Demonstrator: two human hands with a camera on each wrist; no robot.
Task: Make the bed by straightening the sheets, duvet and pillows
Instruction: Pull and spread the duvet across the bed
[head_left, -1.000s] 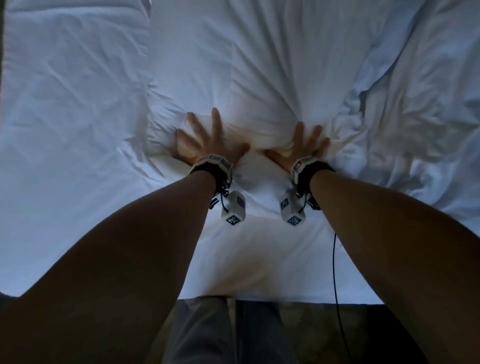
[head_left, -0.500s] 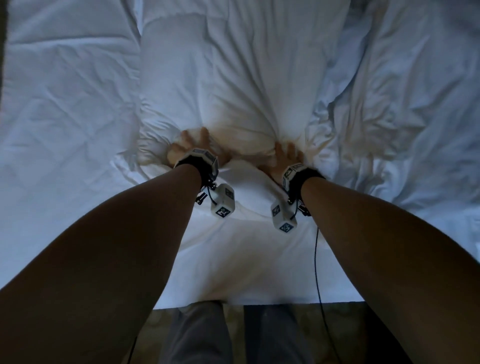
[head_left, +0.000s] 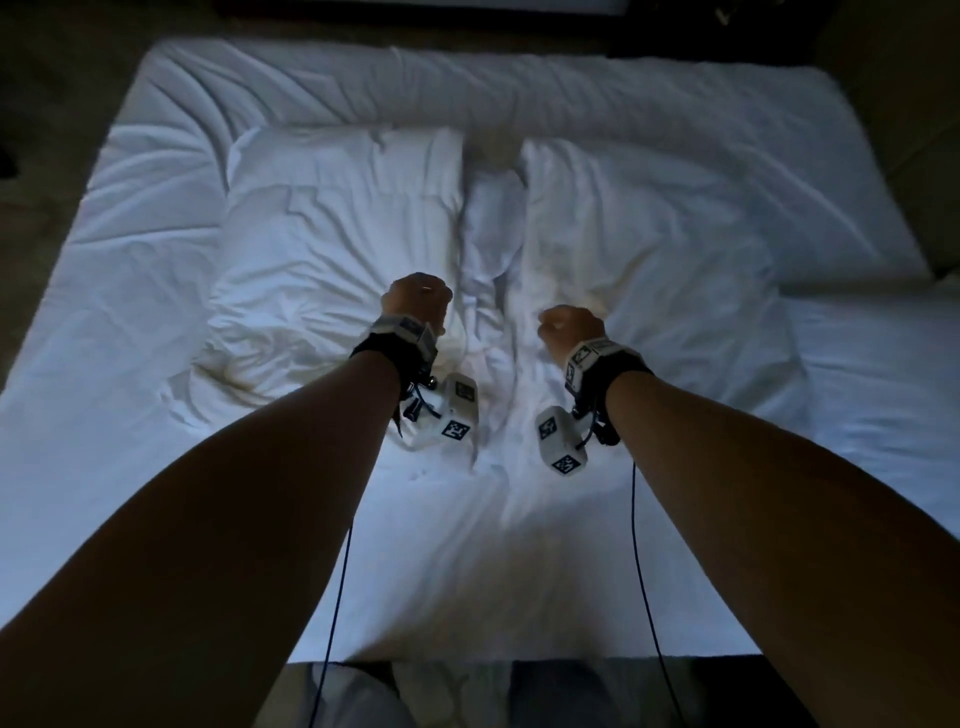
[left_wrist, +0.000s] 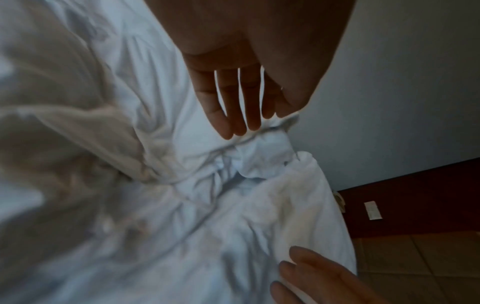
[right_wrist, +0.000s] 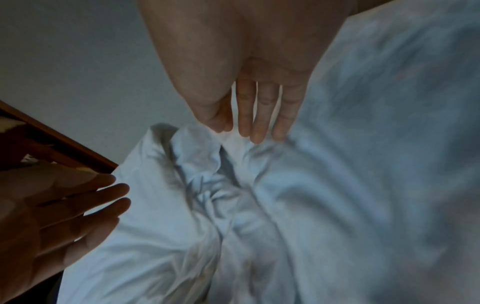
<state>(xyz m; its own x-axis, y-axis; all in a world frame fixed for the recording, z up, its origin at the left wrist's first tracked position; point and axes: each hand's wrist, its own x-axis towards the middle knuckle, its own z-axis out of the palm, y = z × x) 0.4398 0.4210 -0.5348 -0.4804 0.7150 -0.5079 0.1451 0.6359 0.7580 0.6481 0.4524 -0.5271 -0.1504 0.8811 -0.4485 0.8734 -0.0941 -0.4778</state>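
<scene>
**Hands over rumpled duvet**

Left to right: left hand (head_left: 418, 301) held above the duvet (head_left: 332, 249), fingers (left_wrist: 233, 107) straight and loose, gripping nothing. Bunched fold (head_left: 491, 244) down the middle, between both hands. Right hand (head_left: 571, 327) likewise relaxed, fingers (right_wrist: 259, 115) extended, empty. Duvet spread across the bed (head_left: 130, 218), creased on both sides. Pillows not made out.

Head cam: high, looking down over both forearms at the bed (head_left: 156, 467). Wrist cams: close, along each palm toward fingertips. All three share the bunched fold (head_left: 488, 291) between the hands.
</scene>
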